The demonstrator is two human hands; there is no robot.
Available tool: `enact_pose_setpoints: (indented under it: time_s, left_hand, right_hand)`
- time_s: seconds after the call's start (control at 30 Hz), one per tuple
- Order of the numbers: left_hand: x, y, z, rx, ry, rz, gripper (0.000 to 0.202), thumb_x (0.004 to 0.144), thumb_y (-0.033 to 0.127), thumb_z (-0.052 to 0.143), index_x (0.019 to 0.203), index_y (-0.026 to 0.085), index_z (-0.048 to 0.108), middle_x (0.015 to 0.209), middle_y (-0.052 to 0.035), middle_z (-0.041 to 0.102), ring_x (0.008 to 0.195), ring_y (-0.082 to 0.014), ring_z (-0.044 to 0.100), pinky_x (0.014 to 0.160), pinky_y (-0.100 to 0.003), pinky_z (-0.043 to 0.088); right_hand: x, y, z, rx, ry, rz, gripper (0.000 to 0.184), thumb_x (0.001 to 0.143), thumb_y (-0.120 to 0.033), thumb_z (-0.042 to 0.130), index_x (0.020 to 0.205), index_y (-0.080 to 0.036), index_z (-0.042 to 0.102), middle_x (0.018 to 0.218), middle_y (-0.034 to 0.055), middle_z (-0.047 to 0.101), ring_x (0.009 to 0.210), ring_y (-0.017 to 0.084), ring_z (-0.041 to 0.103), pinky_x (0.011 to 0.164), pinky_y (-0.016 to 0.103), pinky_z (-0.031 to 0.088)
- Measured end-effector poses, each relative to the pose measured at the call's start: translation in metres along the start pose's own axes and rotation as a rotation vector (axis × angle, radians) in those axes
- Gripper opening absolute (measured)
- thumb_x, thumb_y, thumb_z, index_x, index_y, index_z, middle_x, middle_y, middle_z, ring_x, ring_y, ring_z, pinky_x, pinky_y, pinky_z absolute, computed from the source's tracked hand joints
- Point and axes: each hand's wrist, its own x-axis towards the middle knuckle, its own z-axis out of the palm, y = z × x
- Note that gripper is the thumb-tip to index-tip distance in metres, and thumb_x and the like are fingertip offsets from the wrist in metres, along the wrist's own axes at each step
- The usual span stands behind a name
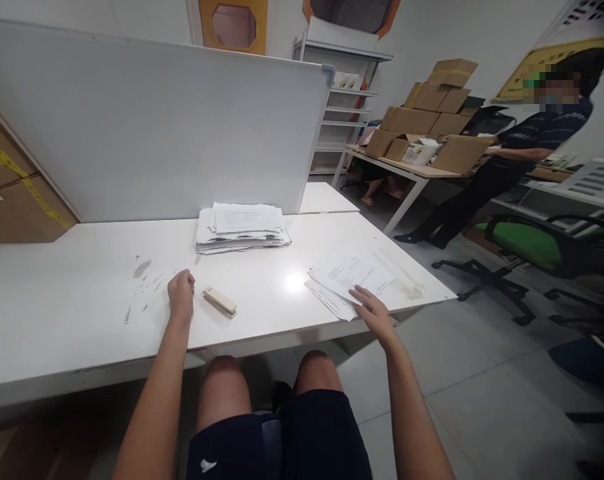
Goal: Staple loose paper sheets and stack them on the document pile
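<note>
Loose papers (352,273) are lying at the near right edge of the counter (262,280), the upper sheet overlapping a lower one that is showing along the left. The lower sheet's visible long edge is slanting from far left to near right; the outer limits of the upper one are blending into the white top. The right grip (375,313) is resting over their near edge, fingers extended and slightly apart. Well to the left, a beige stapler (219,301) is lying flat, its long axis also running from far left to near right; I cannot tell which end is its front. Just left of it the left grip (181,293) is hovering or resting in a fist, fingers curled together; I cannot tell whether anything is inside.

The counter is showing grey smudges (142,268) on the left and a brownish stain (409,290) at the right corner. A stack of papers (247,230) is sitting at the back, before an upright white panel (182,133), and taped cartons (22,207) are standing at far left. Beyond, a shelf unit (349,123) is standing by the wall, piled boxes (412,120) are covering another table (422,169), and a person (537,137) is reaching toward a carton there. A green-seated chair (522,243) is standing on the tiled floor (462,360).
</note>
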Motion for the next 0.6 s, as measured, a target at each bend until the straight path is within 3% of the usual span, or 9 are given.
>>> enact_pose_setpoints:
  time_s: [0.6]
  left_hand:
    - [-0.0018,0.0022,0.0015,0.023,-0.013,0.000,0.023,0.069,0.032,0.057,0.054,0.020,0.045,0.045,0.0087,0.025,0.039,-0.0052,0.020,0.040,-0.021,0.014]
  right_hand:
    - [-0.0006,0.0003,0.0004,-0.021,0.015,-0.012,0.043,0.083,-0.043,0.050,0.117,-0.029,0.073,0.139,0.0047,0.062,0.136,0.031,0.050,0.118,0.055,0.032]
